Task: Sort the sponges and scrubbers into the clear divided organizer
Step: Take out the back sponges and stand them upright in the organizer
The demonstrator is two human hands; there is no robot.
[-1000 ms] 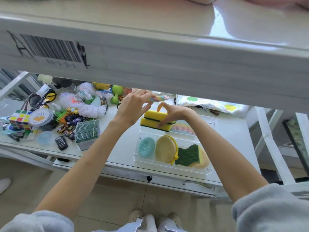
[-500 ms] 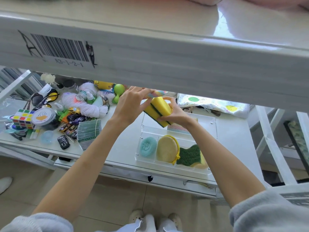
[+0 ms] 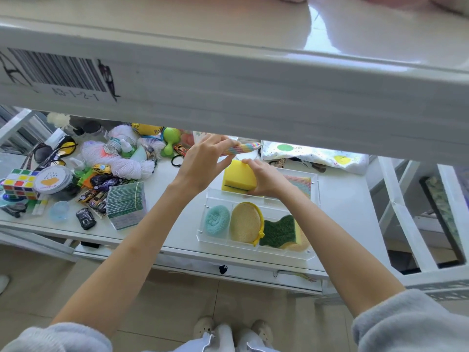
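The clear divided organizer (image 3: 313, 189) stands on the white shelf. Its front row holds a teal round scrubber (image 3: 217, 220), a tan round scrubber with a yellow rim (image 3: 245, 222) and a green-and-yellow wavy sponge (image 3: 279, 232). A rainbow-striped sponge (image 3: 299, 184) lies in the back right compartment. My right hand (image 3: 266, 177) grips a yellow sponge (image 3: 238, 177) with a dark layer, held at the back left compartment. My left hand (image 3: 203, 161) pinches a thin rainbow-striped scrubber (image 3: 241, 148) just above it.
An upper shelf beam (image 3: 228, 92) with a barcode label hides the back of the shelf. A heap of clutter sits left: yarn (image 3: 114, 158), toy cars, a Rubik's cube (image 3: 19, 182), a card stack (image 3: 125, 204). A dotted pouch (image 3: 317, 154) lies at the back right.
My right hand has lifted the yellow sponge, turned it, and lowered it flat-side-up toward the back left compartment. My left hand stayed raised with the striped scrubber.
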